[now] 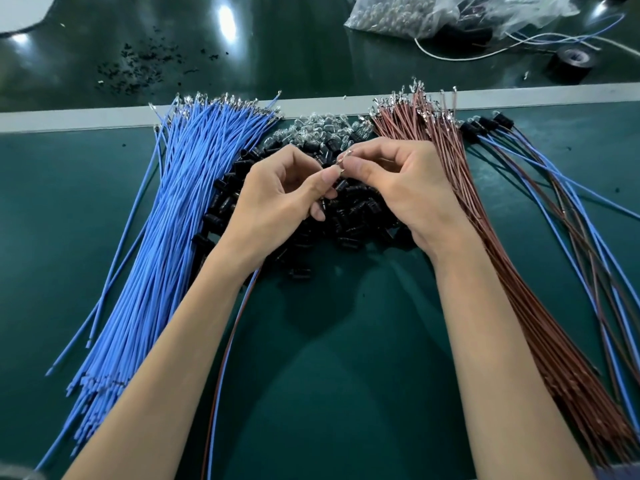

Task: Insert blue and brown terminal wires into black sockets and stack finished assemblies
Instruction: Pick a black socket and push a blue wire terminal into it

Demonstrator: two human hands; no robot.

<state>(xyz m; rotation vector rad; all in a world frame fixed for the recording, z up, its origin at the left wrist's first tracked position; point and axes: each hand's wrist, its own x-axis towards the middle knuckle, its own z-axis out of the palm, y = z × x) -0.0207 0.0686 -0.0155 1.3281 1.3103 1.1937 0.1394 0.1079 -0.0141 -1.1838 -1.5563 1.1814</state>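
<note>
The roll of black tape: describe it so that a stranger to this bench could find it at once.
Follow the pale strip across the bench to its right end. Just beyond it, near the clear plastic bag, sits the roll of black tape. It is the only squat black ring there.

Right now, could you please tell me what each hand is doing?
Left hand: gripping the blue and brown wires.
Right hand: pinching a metal terminal.

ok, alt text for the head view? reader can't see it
A left hand and right hand pinch a thin silver metal wire terminal above a heap of small black plastic sockets. Long blue insulated wires lie left, brown insulated wires right, on a dark green mat.
</note>
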